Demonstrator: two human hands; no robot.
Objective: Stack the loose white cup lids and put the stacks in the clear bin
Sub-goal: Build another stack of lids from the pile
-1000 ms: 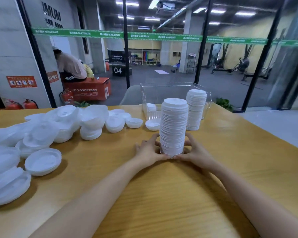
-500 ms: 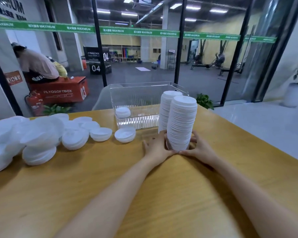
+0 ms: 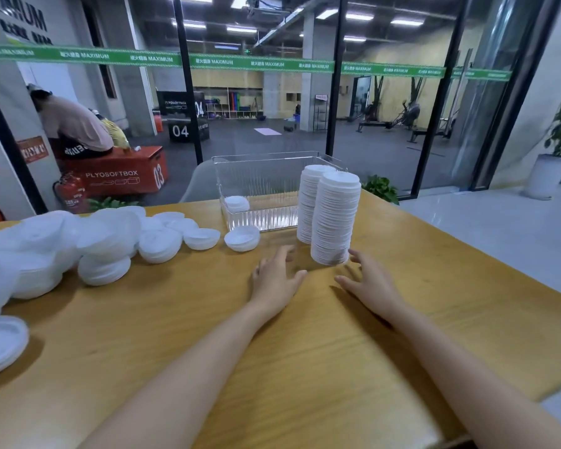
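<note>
Near stack of white cup lids (image 3: 336,218): tall, upright on table (image 3: 305,351), just off clear bin's front right corner. Second stack (image 3: 309,202) of like height directly behind it, contact not discernible. Clear bin (image 3: 263,186) with ribbed transparent walls, open top, upright at far table edge. Short stack (image 3: 237,204) inside, at left. Single lid (image 3: 242,238) just before bin's front wall. Loose lids (image 3: 104,234) heaped at left — jumbled, overlapping.

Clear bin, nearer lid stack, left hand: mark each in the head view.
clear bin (image 3: 266,202): head view, on its ribbed front wall.
nearer lid stack (image 3: 336,218): head view, middle of its side.
left hand (image 3: 277,281): head view, back of the hand.
</note>
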